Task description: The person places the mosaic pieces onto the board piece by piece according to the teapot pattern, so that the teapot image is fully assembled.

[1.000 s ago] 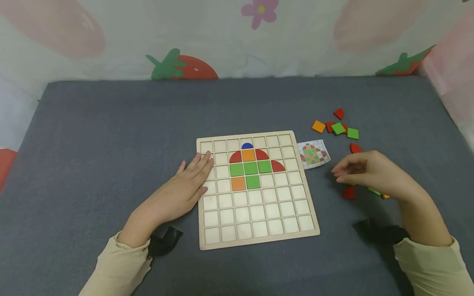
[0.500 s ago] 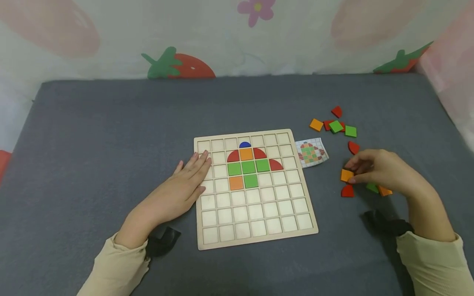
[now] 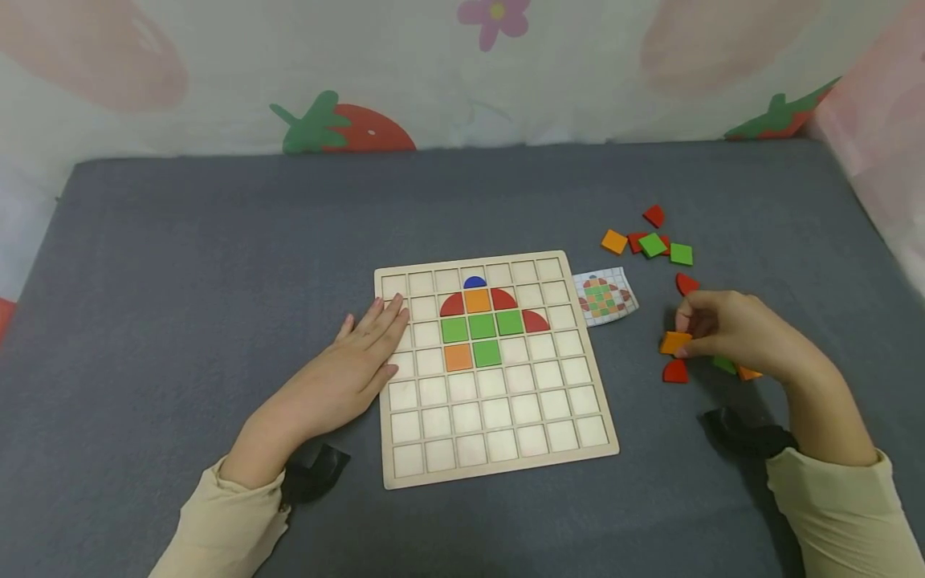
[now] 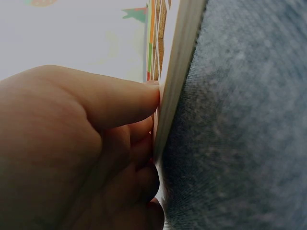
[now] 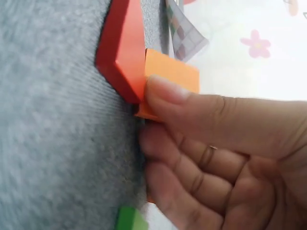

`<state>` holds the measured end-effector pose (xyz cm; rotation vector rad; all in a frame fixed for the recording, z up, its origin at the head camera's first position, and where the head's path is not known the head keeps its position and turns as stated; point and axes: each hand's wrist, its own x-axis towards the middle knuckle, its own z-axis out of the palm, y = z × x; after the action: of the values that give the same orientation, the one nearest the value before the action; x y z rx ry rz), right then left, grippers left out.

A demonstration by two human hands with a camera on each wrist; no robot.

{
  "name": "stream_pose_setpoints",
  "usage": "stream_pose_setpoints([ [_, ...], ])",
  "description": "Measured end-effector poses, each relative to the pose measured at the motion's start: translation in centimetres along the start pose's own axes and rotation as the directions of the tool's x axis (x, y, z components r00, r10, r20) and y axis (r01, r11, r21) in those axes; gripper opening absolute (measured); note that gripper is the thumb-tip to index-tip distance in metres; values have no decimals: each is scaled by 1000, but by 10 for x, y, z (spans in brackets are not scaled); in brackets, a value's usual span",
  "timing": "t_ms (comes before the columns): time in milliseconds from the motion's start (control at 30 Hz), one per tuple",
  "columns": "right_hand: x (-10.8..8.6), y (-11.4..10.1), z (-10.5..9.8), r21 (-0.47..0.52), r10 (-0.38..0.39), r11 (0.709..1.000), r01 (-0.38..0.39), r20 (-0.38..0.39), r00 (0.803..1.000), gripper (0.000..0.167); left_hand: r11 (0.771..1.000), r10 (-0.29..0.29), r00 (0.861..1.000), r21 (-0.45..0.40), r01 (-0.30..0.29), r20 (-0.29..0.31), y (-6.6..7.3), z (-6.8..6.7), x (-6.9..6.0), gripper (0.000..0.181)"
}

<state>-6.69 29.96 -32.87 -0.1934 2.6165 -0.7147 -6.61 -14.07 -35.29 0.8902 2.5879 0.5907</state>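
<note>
The left hand (image 3: 334, 380) lies with straight fingers over the left edge of the wooden grid board (image 3: 500, 467). In the left wrist view its thumb touches the board's rim (image 4: 176, 72). Blue, red, orange and green pieces sit in the board's upper cells. Right of the board, the right hand (image 3: 747, 333) pinches an orange square (image 3: 674, 343) between thumb and fingers, and the piece is tilted. In the right wrist view the orange square (image 5: 172, 71) stands beside a red piece (image 5: 123, 52), with the thumb on its face.
A printed pattern card (image 3: 607, 297) lies against the board's right edge. Behind it are loose pieces, among them an orange square (image 3: 614, 242) and a green square (image 3: 682, 254). A red piece (image 3: 675, 372) and a green one (image 3: 724, 364) lie near the right hand.
The right hand has moved down to the loose pieces and taken hold of the orange square, which now tilts. The left hand stays on the board; the whole view has shifted slightly.
</note>
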Motion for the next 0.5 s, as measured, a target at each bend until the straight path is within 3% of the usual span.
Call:
stream_pose_setpoints([
  [233,-1,5,2,133,-110,985,112,-20,994,10,1000,3,1000,1,-3,1,-1,1,0,59],
  [500,0,6,1,275,-95,956,100,-33,995,14,1000,4,1000,1,-4,-6,0,0,0,59],
])
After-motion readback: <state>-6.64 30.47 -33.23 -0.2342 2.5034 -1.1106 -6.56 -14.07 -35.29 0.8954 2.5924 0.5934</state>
